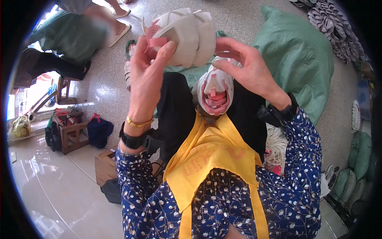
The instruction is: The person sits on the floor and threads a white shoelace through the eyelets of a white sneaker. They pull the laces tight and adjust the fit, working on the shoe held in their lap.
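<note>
A white shoe upper (189, 42) with pink parts is held up in front of me, over my knees. My left hand (148, 65) is closed on its left end, the thumb pressing near a pink tab. My right hand (254, 69) is beside its right end, thumb and fingers apart and the fingertips close to the edge; whether they touch it I cannot tell. Below, between my knees, stands another white and pink shoe upper (215, 93), its opening facing me.
A big green sack (294, 59) lies at the right, with a pile of grey pieces (334, 28) beyond it. White cords (275, 147) hang by my right thigh. At the left are a wooden stool (71, 131) and a wooden box (105, 167). Another person's feet (120, 34) are at the upper left.
</note>
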